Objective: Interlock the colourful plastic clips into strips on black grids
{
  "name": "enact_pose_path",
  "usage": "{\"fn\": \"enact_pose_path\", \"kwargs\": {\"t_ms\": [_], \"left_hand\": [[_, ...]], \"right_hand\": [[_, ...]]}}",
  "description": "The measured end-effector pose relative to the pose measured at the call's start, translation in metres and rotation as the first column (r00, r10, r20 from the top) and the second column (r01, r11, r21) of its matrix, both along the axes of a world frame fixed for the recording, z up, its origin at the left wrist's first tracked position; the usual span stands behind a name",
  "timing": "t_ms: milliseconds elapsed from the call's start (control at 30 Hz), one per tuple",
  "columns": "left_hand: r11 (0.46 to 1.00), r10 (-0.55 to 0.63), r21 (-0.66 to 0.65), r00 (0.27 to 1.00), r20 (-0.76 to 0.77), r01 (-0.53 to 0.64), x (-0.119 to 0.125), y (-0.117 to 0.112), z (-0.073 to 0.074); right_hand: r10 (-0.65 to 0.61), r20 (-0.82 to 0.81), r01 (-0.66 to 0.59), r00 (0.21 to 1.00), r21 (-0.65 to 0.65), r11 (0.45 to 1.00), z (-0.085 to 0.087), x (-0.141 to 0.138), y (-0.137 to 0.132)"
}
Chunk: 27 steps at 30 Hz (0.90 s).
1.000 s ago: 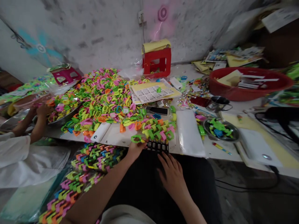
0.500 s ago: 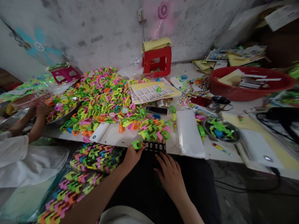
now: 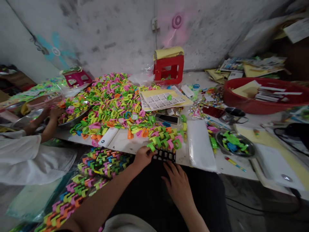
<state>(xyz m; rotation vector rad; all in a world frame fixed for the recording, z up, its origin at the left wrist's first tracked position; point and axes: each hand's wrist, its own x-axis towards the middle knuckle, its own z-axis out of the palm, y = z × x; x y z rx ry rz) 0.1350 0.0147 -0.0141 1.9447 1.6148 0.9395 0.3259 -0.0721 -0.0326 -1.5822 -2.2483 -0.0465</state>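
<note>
A black grid rack (image 3: 164, 155) lies at the table's front edge, above my lap. Its far rows carry green, yellow, pink and orange C-shaped plastic pieces (image 3: 165, 138); the near cells are bare. At the rack's left end, my left hand (image 3: 143, 158) is closed, thumb and fingertips pinching a green C-shaped plastic piece (image 3: 151, 147) against the end of a row. My right hand (image 3: 177, 177) lies with its fingers apart along the rack's near right edge and holds nothing. Behind the rack spreads a big heap of similar loose pieces (image 3: 113, 100).
A co-worker's hands (image 3: 55, 112) are at a metal bowl (image 3: 78, 119) on the left. Clear bags (image 3: 202, 145) lie right of the rack, then a metal bowl of green pieces (image 3: 235, 143), a metal mug (image 3: 233, 115) and a red basin (image 3: 265, 106). Filled racks (image 3: 103, 161) sit lower left.
My left hand has brought the green piece from just left of the rack onto the row's left end. My right hand stays by the near edge. The view has shifted slightly.
</note>
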Motion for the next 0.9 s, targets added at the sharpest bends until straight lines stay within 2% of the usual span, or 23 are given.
{"fn": "enact_pose_path", "kwargs": {"t_ms": [133, 200, 300, 400, 467, 533, 600, 700, 733, 800, 900], "left_hand": [[0.997, -0.078, -0.028, 0.997, -0.02, 0.077, -0.001, 0.003, 0.004], [0.998, -0.064, -0.02, 0.997, -0.034, 0.064, -0.011, 0.004, 0.008], [0.993, 0.116, 0.036, 0.991, -0.066, -0.114, -0.042, 0.01, 0.015], [0.938, 0.346, 0.082, 0.932, -0.108, -0.338, -0.077, 0.025, 0.023], [0.912, 0.411, 0.059, 0.9, -0.146, -0.407, -0.092, 0.035, 0.029], [0.91, 0.408, 0.009, 0.895, -0.18, -0.414, -0.101, 0.039, 0.036], [0.922, 0.371, -0.033, 0.907, -0.197, -0.385, -0.109, 0.032, 0.049], [0.955, 0.255, -0.103, 0.947, -0.195, -0.278, -0.121, -0.003, 0.079], [0.967, 0.172, -0.153, 0.967, -0.188, -0.202, -0.124, -0.019, 0.092], [0.957, -0.058, -0.29, 0.982, -0.182, 0.003, -0.125, -0.052, 0.118], [0.891, -0.34, -0.382, 0.919, -0.201, 0.247, -0.107, -0.091, 0.149]], "right_hand": [[0.009, 0.003, -0.009, 1.0, 0.015, 1.0, 0.001, 0.001, 0.001], [0.004, -0.003, -0.004, 1.0, 0.025, 1.0, 0.0, 0.001, 0.001], [0.004, -0.018, -0.003, 1.0, 0.036, 0.999, -0.004, 0.002, 0.002], [0.018, -0.029, -0.016, 0.999, 0.054, 0.998, -0.008, 0.004, 0.004], [0.038, -0.038, -0.035, 0.999, 0.084, 0.996, -0.006, 0.007, 0.004], [0.053, -0.066, -0.046, 0.996, 0.112, 0.993, 0.002, 0.008, 0.002], [0.062, -0.118, -0.049, 0.991, 0.107, 0.993, 0.017, 0.004, -0.002], [0.091, -0.202, -0.082, 0.975, 0.054, 0.995, 0.046, -0.015, -0.009], [0.109, -0.219, -0.102, 0.97, 0.042, 0.994, 0.056, -0.025, -0.012], [0.149, -0.232, -0.151, 0.961, 0.006, 0.988, 0.071, -0.046, -0.015], [0.211, -0.221, -0.238, 0.952, -0.103, 0.966, 0.082, -0.072, -0.018]]}}
